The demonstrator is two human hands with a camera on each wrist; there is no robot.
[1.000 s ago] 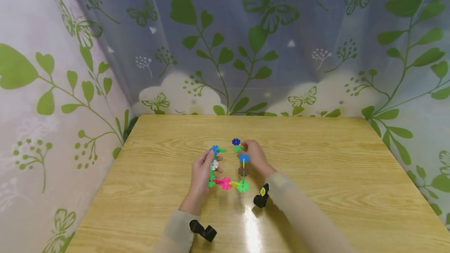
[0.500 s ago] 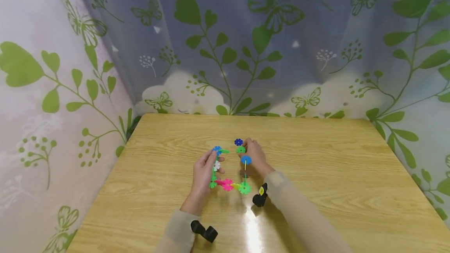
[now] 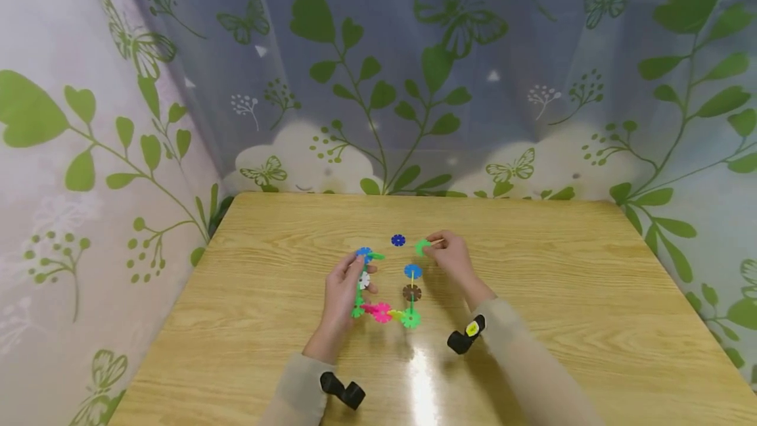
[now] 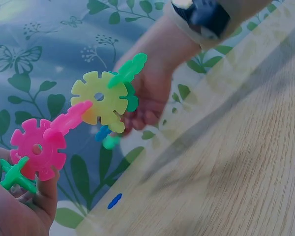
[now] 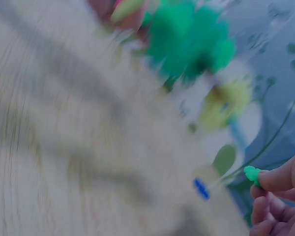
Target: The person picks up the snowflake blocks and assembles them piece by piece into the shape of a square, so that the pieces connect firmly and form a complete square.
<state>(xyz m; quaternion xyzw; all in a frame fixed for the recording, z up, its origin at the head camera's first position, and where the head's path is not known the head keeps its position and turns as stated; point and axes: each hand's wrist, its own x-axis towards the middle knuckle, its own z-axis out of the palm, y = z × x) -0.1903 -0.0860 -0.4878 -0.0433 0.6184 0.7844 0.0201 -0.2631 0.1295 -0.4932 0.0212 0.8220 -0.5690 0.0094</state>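
Note:
My left hand (image 3: 342,291) grips the left side of an open chain of interlocking snowflake discs. A blue disc (image 3: 363,254) and a green one top that side. Pink discs (image 3: 382,312) run along the bottom, with yellow beside them. The right side rises through a green disc (image 3: 411,318) and a brown disc (image 3: 412,292) to a light blue disc (image 3: 413,271). Apart from the chain, my right hand (image 3: 455,260) pinches a loose green snowflake disc (image 5: 252,173) between thumb and fingers. In the right wrist view the chain is blurred.
A dark blue disc (image 3: 399,240) lies alone on the wooden table (image 3: 532,248), beyond the chain. Patterned curtains (image 3: 378,84) hang behind the table and at both sides. Each sleeve carries a black wrist camera (image 3: 343,391).
My right hand has drawn away to the right from behind the chain's light blue end, carrying the green disc. The brown disc shows fully now. My left hand and the chain have hardly moved.

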